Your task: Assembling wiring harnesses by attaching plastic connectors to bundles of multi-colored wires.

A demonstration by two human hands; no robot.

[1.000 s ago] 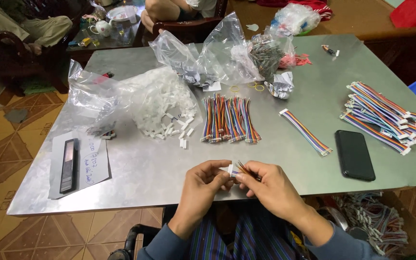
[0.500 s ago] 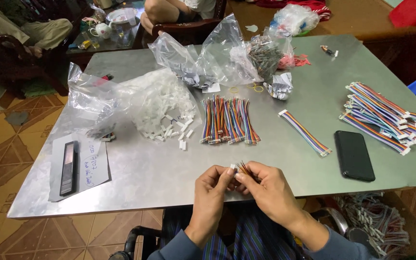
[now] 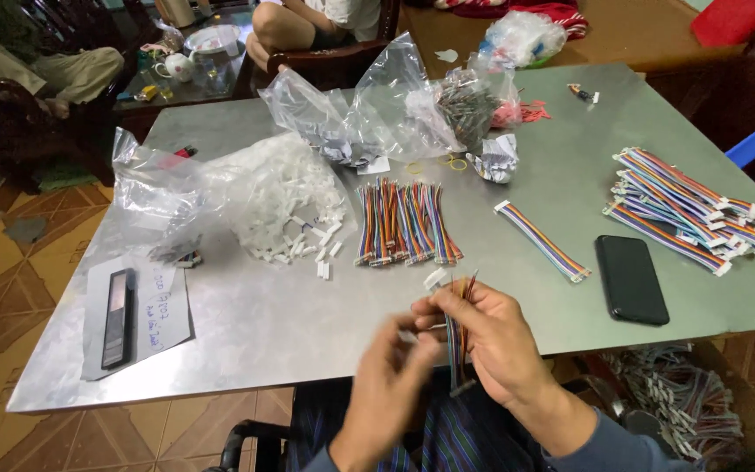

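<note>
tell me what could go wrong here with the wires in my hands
The right hand holds a loose wire bundle past the table edge, so dropped wires could fall into the lap or to the floor. The left hand is blurred in motion; a hasty move might bend the wire ends. The small white connector lies close by and could be knocked off.

On the grey metal table, a black phone lies at four o'clock, with a heap of finished rainbow ribbon cables at two o'clock from it. A black slim device rests on a paper sheet at eight o'clock. Clear plastic bags crowd twelve o'clock, two yellow rubber bands just beside them.
</note>
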